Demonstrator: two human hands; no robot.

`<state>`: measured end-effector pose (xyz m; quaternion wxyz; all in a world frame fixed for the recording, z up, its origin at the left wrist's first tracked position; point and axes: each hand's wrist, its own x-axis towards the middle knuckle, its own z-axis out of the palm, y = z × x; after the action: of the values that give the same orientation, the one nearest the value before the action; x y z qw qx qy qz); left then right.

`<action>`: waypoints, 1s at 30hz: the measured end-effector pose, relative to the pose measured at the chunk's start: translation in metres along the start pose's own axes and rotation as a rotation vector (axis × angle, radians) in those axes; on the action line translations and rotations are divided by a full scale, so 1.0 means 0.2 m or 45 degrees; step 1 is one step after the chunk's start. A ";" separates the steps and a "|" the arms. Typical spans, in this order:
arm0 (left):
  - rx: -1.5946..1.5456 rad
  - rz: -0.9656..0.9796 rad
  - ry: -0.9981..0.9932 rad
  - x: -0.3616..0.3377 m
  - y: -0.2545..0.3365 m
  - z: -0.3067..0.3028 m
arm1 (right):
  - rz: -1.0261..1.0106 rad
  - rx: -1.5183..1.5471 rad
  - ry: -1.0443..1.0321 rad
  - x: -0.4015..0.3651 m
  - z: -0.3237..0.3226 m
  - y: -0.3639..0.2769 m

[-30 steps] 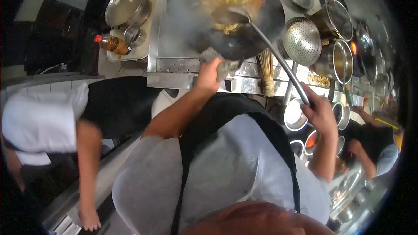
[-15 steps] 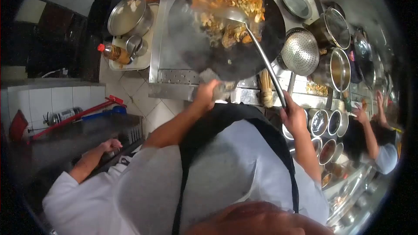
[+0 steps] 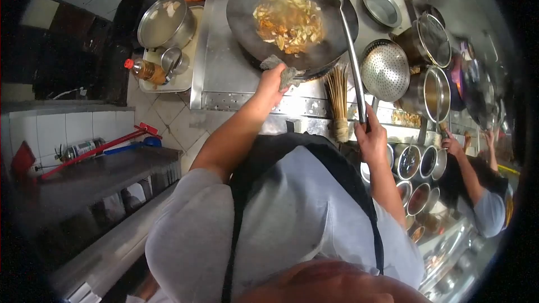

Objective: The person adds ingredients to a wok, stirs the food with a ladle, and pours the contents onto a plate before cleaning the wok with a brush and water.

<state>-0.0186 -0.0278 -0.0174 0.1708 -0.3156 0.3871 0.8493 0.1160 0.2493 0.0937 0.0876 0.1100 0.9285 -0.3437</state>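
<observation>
A large dark wok (image 3: pixel 241 22) stands over the steel stove, with steaming, sliced, orange and pale food (image 3: pixel 292 22) gathered in its middle. My left hand (image 3: pixel 272 86) is closed around a grey cloth (image 3: pixel 281 70) at the wok's near edge. The part of the wok under the cloth is hidden. My right hand (image 3: pixel 373 141) grips the end of a long-handled metal ladle (image 3: pixel 351 45). The ladle's head rests inside the wok's far right side, apart from the food. A bamboo brush (image 3: pixel 338 104) lies between my hands, near the wok.
A perforated strainer (image 3: pixel 385 70) and several pots (image 3: pixel 426 92) stand to the right. A tray (image 3: pixel 192 67) on the left bears a pot (image 3: pixel 163 25) and a bottle (image 3: pixel 147 70). A co-worker's arm (image 3: pixel 469 171) reaches in from the right.
The wok's near edge has shifted up and away from me, and the food has gathered lower in it. The ladle's head has left the food, moving up and right. A person at lower left has mostly left view.
</observation>
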 end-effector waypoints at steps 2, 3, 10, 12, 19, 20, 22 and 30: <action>0.048 -0.017 0.033 -0.02 0.02 0.02 | -0.040 0.032 0.057 0.02 0.01 0.01; 0.094 -0.032 0.066 -0.04 0.03 0.03 | -0.039 0.033 0.056 0.03 0.02 0.02; 0.054 -0.171 -0.460 -0.08 0.11 -0.12 | 0.040 0.067 -0.056 0.04 0.05 0.07; 0.217 -0.084 -0.331 -0.19 0.11 -0.15 | 0.072 0.187 -0.152 0.03 -0.02 0.11; 0.690 0.142 -0.208 -0.45 0.11 -0.23 | -0.043 -0.309 -0.434 0.03 -0.42 -0.04; 0.536 0.072 -0.230 -0.46 0.10 -0.23 | -0.150 -0.407 -0.432 0.04 -0.41 -0.05; 0.377 0.000 -0.246 -0.45 0.05 -0.30 | -0.190 -0.444 -0.360 0.10 -0.26 0.02; 0.287 -0.014 -0.259 -0.43 -0.04 -0.50 | -0.139 -0.201 -0.074 0.20 0.09 -0.16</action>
<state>0.0893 -0.1032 -0.0137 0.2482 -0.2089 0.4590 0.8271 0.0699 0.2195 0.0901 0.1041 0.0422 0.9543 -0.2768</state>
